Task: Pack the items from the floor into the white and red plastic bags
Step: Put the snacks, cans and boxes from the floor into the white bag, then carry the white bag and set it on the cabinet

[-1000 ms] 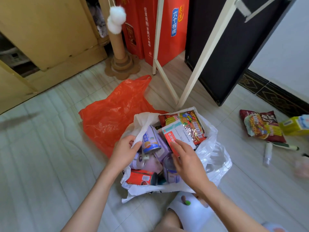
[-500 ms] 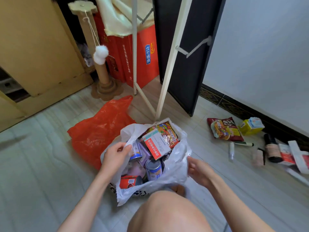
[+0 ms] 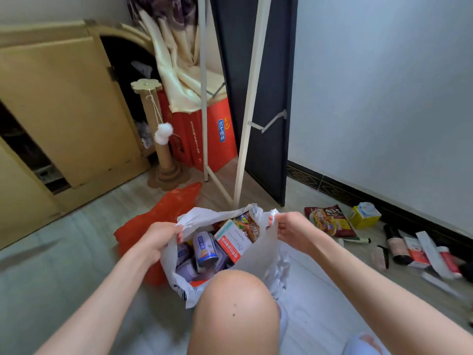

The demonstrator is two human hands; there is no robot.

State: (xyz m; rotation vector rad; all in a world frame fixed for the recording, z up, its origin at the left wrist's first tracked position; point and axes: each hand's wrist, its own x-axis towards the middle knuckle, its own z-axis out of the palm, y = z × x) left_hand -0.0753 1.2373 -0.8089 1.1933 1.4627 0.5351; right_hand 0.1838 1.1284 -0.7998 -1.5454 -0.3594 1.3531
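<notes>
The white plastic bag [image 3: 258,254] stands open on the floor in front of my knee. My left hand [image 3: 157,242] grips its left rim and my right hand [image 3: 291,230] grips its right rim, holding the mouth apart. Inside lie several blue and white cans [image 3: 203,248], a white and red box [image 3: 231,240] and a colourful snack packet [image 3: 249,224]. The red plastic bag [image 3: 151,224] lies flat on the floor behind and left of the white one, partly hidden by it.
Loose items lie on the floor at the right: a dark snack packet [image 3: 330,220], a yellow carton [image 3: 364,215], a dark bottle [image 3: 395,245], white and red boxes [image 3: 419,252], a pen [image 3: 357,240]. A white rack leg [image 3: 245,124], scratching post [image 3: 160,139] and red cartons [image 3: 207,139] stand behind.
My right hand left the box inside the bag, went to the right rim and now grips it higher. Both hands have drawn the bag's mouth up. The view tilted upward.
</notes>
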